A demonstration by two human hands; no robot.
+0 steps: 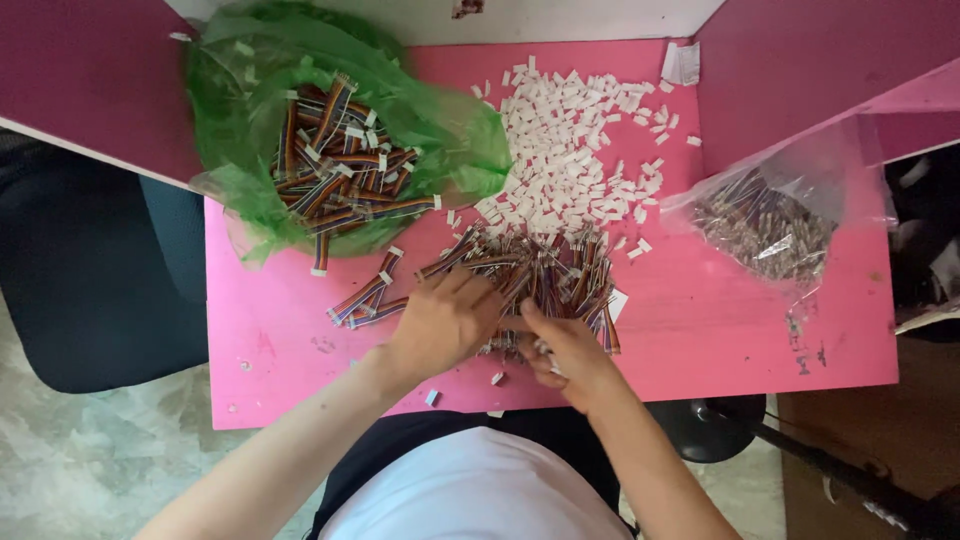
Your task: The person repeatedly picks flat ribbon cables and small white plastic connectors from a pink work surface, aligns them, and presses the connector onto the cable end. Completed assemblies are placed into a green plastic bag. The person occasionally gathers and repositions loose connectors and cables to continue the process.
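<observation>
Hands meet at the centre of the pink table (700, 340): the left hand (440, 325) lies spread, fingers loose, on the pile of short multicoloured ribbon cables (545, 275), while the right hand (565, 350) pinches a cable from that pile between curled fingers. At 10 o'clock a green plastic bag (440, 130) holds more such cables. White connector pieces (575, 150) lie scattered at 12 o'clock, and a clear bag (770, 225) of parts sits at 2 o'clock.
</observation>
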